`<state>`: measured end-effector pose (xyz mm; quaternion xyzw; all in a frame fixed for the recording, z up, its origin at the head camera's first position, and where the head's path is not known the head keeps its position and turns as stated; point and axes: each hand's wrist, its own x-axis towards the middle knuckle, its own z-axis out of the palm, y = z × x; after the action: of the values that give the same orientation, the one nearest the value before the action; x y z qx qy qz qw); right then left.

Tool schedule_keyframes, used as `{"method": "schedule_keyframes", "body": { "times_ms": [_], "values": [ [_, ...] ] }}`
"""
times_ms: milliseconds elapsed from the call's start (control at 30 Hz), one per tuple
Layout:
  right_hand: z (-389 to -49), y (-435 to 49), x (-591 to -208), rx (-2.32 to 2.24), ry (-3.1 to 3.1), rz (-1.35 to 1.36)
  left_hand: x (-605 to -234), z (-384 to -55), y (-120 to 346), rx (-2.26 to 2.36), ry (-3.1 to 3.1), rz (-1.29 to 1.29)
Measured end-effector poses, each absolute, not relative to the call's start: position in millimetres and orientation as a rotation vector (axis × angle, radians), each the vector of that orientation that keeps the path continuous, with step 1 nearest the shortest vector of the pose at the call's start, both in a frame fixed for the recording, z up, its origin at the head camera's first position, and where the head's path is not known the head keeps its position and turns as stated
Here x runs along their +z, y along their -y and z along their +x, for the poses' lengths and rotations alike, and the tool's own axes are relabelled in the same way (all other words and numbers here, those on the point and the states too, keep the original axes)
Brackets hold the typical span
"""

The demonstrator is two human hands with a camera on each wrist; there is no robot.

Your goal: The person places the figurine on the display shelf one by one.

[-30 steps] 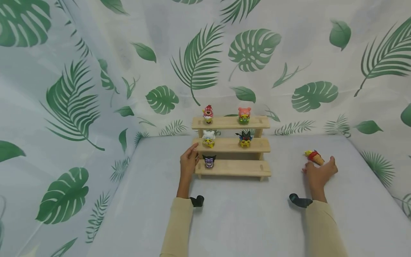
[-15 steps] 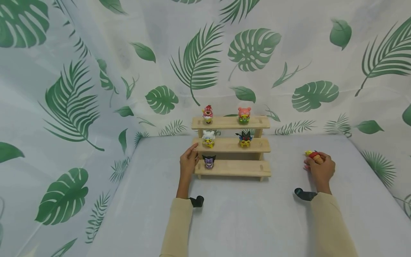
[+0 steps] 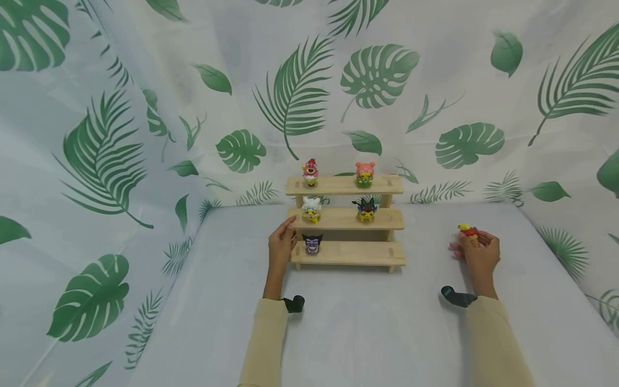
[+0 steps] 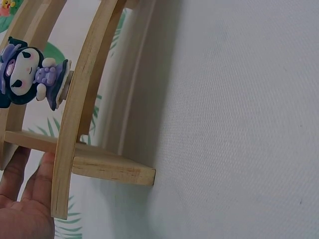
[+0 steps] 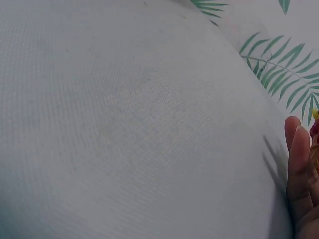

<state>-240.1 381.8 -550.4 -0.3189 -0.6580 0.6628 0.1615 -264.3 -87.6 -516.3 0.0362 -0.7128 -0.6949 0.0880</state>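
In the head view my right hand pinches a small figurine with a yellow top, a red middle and a tan ice-cream-cone part, held upright at the right of the table. Only a sliver of the cone shows beside the fingers in the right wrist view. My left hand rests at the left end of a three-step wooden display shelf, its fairly straight fingers touching the side support from below in the left wrist view. A purple-and-black figurine stands near it on the bottom step.
The middle step carries a white-hatted figurine and a black-eared one. On the top step stand a red-and-pink figurine and a pink-hooded one. A leaf-printed sheet hangs behind the white table.
My right hand has closed its fingers on the cone figurine, which lay tilted on the table, and turned it upright. The left hand has stayed at the shelf.
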Motion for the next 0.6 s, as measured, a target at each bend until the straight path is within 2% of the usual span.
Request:
{"method": "schedule_keyframes", "body": {
  "times_ms": [300, 600],
  "values": [
    [-222, -375, -530, 2.389, 1.43, -0.693, -515, -265, 88, -2.098, 2.117, 0.086],
    [-215, -371, -529, 2.816, 0.889, -0.235, -516, -264, 89, -2.093, 2.118, 0.092]
  ]
}}
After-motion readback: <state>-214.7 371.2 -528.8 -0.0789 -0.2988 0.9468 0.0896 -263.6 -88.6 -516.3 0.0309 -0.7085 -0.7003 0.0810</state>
